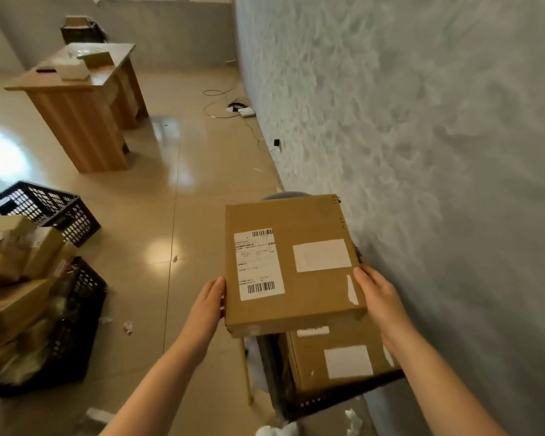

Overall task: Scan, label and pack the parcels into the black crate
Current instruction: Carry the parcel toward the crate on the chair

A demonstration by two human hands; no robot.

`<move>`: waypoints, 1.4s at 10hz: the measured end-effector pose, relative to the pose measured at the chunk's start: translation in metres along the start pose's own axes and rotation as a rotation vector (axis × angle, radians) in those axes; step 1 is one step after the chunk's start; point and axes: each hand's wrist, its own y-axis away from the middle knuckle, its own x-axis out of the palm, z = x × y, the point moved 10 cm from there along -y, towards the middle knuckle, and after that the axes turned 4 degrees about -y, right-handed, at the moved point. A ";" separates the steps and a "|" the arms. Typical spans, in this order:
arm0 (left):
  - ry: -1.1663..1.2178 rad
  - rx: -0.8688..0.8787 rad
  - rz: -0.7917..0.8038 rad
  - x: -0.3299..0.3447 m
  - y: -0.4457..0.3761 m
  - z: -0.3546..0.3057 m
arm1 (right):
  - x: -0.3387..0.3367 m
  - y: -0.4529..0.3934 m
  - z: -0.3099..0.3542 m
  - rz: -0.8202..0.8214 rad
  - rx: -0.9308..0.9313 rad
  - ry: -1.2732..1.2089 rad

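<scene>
Tiled floor [158,215] under black crates [54,212], desk [85,121].

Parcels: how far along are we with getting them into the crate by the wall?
Done: one labelled box already lies in the black crate by the wall. In hand: the left hand and right hand hold a cardboard parcel by its edges above that crate, a barcode label already on it. Left: the heap of parcels in the crate on the left is not yet moved.
</scene>
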 end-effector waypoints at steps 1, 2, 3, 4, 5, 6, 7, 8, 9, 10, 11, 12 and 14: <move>0.009 -0.006 -0.005 0.024 -0.056 -0.018 | -0.001 -0.076 0.010 0.007 0.011 0.048; -0.008 -0.036 0.005 0.049 -0.111 -0.022 | 0.001 -0.143 0.012 0.023 0.047 0.063; -0.027 -0.098 0.021 0.072 -0.154 -0.011 | 0.002 -0.192 -0.003 0.046 0.101 0.114; -0.005 -0.197 0.014 0.089 -0.184 0.011 | -0.001 -0.230 -0.032 0.077 0.174 0.198; 0.011 -0.254 0.014 0.104 -0.199 0.029 | -0.006 -0.261 -0.059 0.101 0.237 0.244; 0.016 -0.286 0.017 0.117 -0.205 0.039 | -0.005 -0.275 -0.070 0.108 0.273 0.264; 0.014 -0.313 0.008 0.124 -0.206 0.050 | -0.005 -0.277 -0.081 0.105 0.317 0.234; -0.008 -0.295 0.010 0.127 -0.204 0.051 | -0.011 -0.279 -0.088 0.065 0.316 0.219; -0.069 -0.266 0.024 0.128 -0.204 0.049 | -0.014 -0.280 -0.082 0.021 0.280 0.267; -0.123 -0.255 0.030 0.125 -0.209 0.047 | -0.018 -0.275 -0.070 -0.017 0.229 0.318; -0.177 -0.237 0.052 0.121 -0.207 0.041 | -0.029 -0.261 -0.045 -0.097 0.140 0.369; -0.241 -0.192 0.060 0.113 -0.204 0.038 | -0.049 -0.232 -0.001 -0.190 -0.001 0.359; -0.193 -0.249 -0.056 0.072 -0.178 0.055 | -0.115 -0.112 0.136 -0.461 -0.400 0.281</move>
